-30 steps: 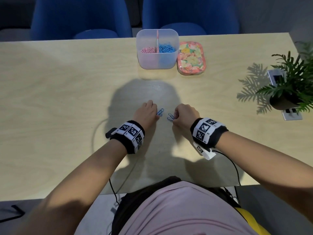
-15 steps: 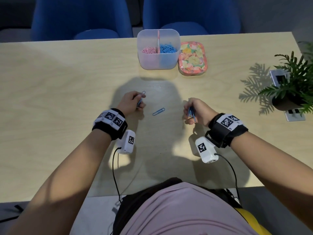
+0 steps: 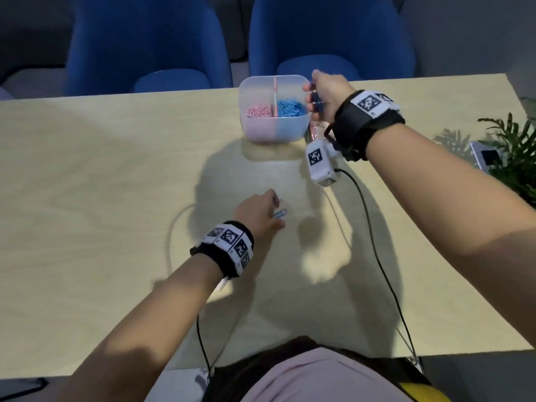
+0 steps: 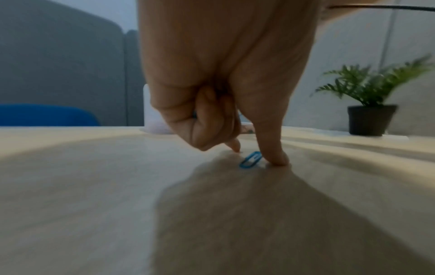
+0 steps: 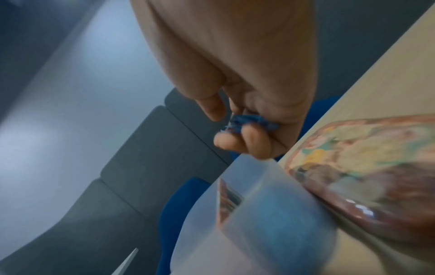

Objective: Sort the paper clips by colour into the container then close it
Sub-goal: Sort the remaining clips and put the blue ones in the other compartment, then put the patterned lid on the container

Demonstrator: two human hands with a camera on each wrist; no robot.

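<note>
The clear container (image 3: 275, 132) stands at the table's far edge, pink clips (image 3: 257, 111) left of its divider and blue clips (image 3: 291, 108) right. My right hand (image 3: 314, 101) grips a bunch of blue clips (image 5: 249, 121) just above the container's (image 5: 259, 214) right rim. The floral lid (image 5: 364, 167) lies beside it, mostly hidden under that hand in the head view. My left hand (image 3: 277, 211) is down on the table with thumb and forefinger either side of a loose blue clip (image 4: 250, 159). Its curled fingers seem to hold another blue clip.
A potted plant (image 3: 516, 158) stands at the right edge of the table beside a small white device (image 3: 485, 158). Blue chairs (image 3: 150, 39) are behind the table. Wrist-camera cables (image 3: 374, 250) trail across the near side of the table.
My right hand has carried its blue clips from mid-table up to the container's right rim. My left hand has moved right and down to the loose clip.
</note>
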